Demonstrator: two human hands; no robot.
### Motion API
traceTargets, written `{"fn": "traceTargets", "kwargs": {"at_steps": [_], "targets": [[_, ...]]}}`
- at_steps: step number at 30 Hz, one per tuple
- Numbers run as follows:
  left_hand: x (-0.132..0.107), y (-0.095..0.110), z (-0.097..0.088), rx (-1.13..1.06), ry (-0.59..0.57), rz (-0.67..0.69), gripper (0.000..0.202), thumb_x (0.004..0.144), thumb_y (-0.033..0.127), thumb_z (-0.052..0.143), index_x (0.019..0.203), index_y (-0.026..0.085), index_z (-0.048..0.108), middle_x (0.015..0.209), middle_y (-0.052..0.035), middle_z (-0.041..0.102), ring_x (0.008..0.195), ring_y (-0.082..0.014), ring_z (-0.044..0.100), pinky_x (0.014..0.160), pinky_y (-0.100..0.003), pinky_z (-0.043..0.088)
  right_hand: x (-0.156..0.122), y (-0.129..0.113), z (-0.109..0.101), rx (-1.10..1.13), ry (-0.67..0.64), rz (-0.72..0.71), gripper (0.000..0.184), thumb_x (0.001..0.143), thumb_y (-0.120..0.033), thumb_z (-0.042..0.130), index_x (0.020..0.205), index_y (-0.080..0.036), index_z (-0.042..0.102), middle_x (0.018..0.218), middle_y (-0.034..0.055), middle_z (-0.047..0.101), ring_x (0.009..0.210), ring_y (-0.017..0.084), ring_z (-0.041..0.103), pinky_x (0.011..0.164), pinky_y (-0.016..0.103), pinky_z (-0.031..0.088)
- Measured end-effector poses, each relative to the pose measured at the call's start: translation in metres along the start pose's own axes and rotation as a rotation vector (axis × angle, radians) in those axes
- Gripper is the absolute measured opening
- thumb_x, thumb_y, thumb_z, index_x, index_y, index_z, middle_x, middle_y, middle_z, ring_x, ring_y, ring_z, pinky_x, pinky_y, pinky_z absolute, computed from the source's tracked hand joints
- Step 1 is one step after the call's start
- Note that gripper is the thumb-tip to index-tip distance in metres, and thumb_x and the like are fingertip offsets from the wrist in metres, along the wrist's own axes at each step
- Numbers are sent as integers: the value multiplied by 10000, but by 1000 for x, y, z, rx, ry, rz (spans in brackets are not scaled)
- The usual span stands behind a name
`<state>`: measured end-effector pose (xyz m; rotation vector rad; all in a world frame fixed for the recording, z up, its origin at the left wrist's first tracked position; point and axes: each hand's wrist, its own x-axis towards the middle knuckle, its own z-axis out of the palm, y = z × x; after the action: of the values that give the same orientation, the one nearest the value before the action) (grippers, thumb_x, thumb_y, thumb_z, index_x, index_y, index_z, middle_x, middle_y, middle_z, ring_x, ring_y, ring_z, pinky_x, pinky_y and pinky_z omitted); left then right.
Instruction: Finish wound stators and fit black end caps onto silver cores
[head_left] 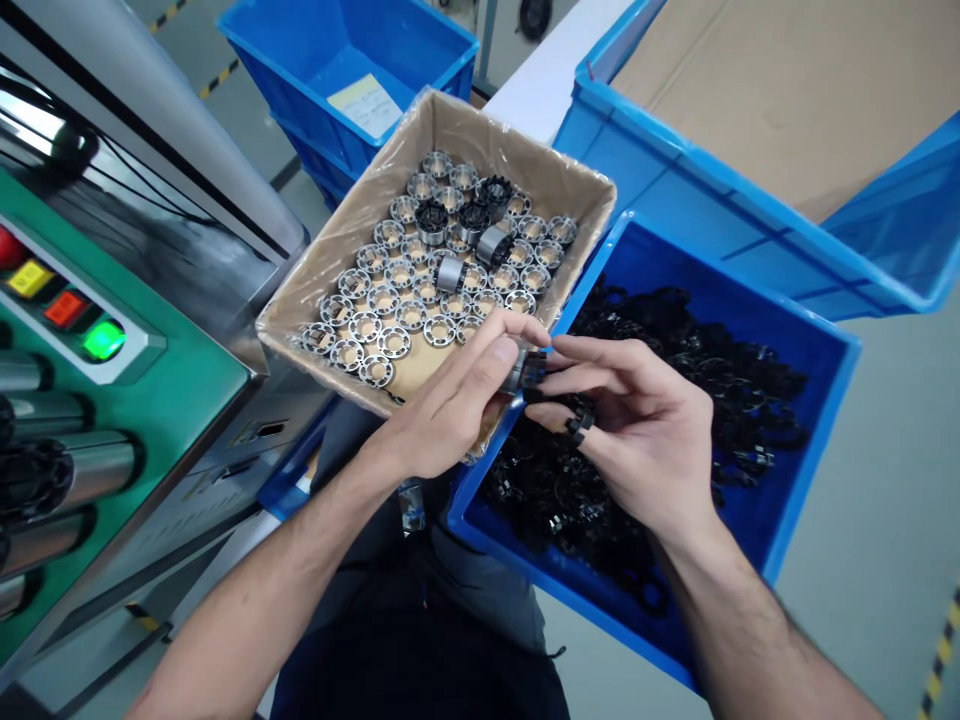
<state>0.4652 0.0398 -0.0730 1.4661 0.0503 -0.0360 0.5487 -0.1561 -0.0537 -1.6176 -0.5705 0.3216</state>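
Nearest, my left hand (450, 410) pinches a metal ring (516, 368) between the cardboard box (315, 270) and the blue bin (810, 340), and my right hand (645, 450) grips a black clip (536, 368) against it. If I push crooked, I think the ring could pop loose and drop among the bin's clips.

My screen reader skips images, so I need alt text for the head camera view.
Two hands meet above a blue bin of black rings: the left hand and right hand together pinch a small metal ring with a black piece. Behind them sits a cardboard box of silver rings.
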Motion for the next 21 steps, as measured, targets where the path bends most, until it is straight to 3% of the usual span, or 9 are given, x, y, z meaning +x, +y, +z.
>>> {"fn": "traceTargets", "kwargs": {"at_steps": [6,9,11,14,17,21], "targets": [[2,3,-3,103,-25,68,482,1268,659,367,1402,278,630,1378,-90,719,1265,-270,670,1140,-437,534,-1,3,3,-43,16,-42,368,831,-344,1127,1156,-333,954,1052,31,883,951,222,861,896,376,790],[3,5,-4,93,-45,55,469,1273,640,373,1363,267,644,1370,-93,723,1291,-264,669,1197,-441,525,0,6,2,-129,47,-153,334,848,-339,1117,1141,-386,964,1141,50,869,1057,247,845,944,418,782],[3,6,-4,86,-54,22,481,1268,656,385,1360,270,657,1260,-82,730,1168,-256,692,1118,-440,560,-1,8,0,-145,37,-182,380,850,-303,1114,1179,-416,962,1222,52,871,1103,255,843,998,448,776],[1,5,-5,63,-61,-16,526,1248,712,409,1405,279,663,1047,-51,697,889,-228,672,884,-422,593,-2,9,-2,-140,6,-161,442,852,-313,1113,1248,-427,952,1217,55,876,1068,258,843,974,460,779],[-2,3,-5,-31,-106,-78,594,1228,762,420,1533,289,610,915,-19,650,706,-193,614,654,-375,530,-1,7,-2,-203,29,-183,418,865,-354,1104,1246,-439,957,1192,60,874,1018,261,833,910,452,780],[-3,4,-5,-70,-181,-101,665,1230,760,433,1684,281,515,951,-33,717,768,-198,710,686,-351,573,2,4,-3,-135,-21,-132,412,860,-351,1107,1236,-438,962,1124,38,852,831,189,767,744,355,733]]}}
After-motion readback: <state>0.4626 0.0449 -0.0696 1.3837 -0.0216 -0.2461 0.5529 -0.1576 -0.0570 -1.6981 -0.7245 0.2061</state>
